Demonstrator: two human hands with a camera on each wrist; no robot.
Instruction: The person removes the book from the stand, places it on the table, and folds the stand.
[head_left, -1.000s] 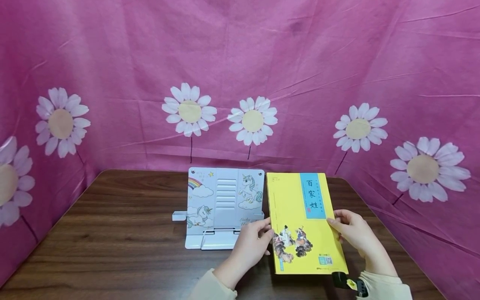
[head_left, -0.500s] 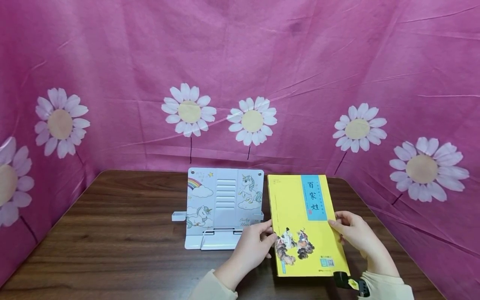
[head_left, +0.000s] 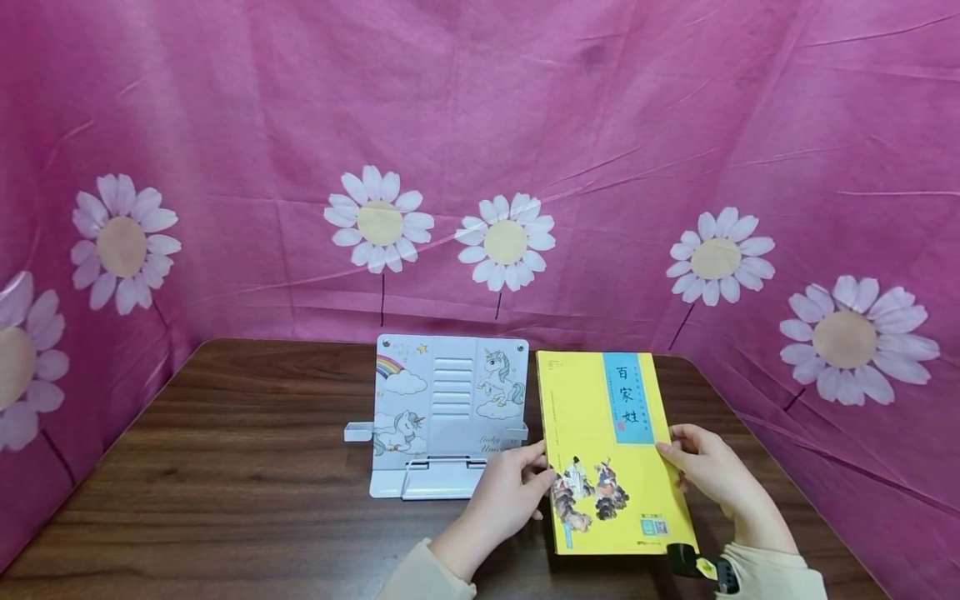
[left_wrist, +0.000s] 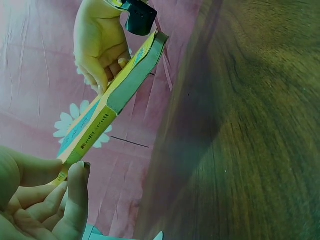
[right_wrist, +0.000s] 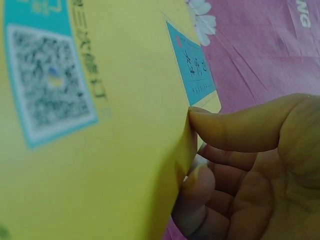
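Note:
A yellow book (head_left: 585,400) with a blue title panel is held cover up, tilted, to the right of the white book stand (head_left: 452,400). Its left edge, the spine, is pinched by my left hand (head_left: 504,493), thumb on the cover side. My right hand (head_left: 716,473) grips the opposite edge, with its thumb (right_wrist: 240,127) on the cover and fingers behind. In the left wrist view the spine (left_wrist: 92,132) and closed pages (left_wrist: 137,75) show, and the book is clear of the tabletop. Its back cover is hidden.
The unicorn-printed stand is upright, with a small side arm (head_left: 358,432) out at its left and a front ledge (head_left: 442,481). Both are on a dark wooden table (head_left: 247,467). A pink cloth (head_left: 600,108) with daisies hangs around the back and sides.
The book has shifted slightly right and toward me, both hands moving a little with it. Both hands keep their hold, and the stand has not moved.

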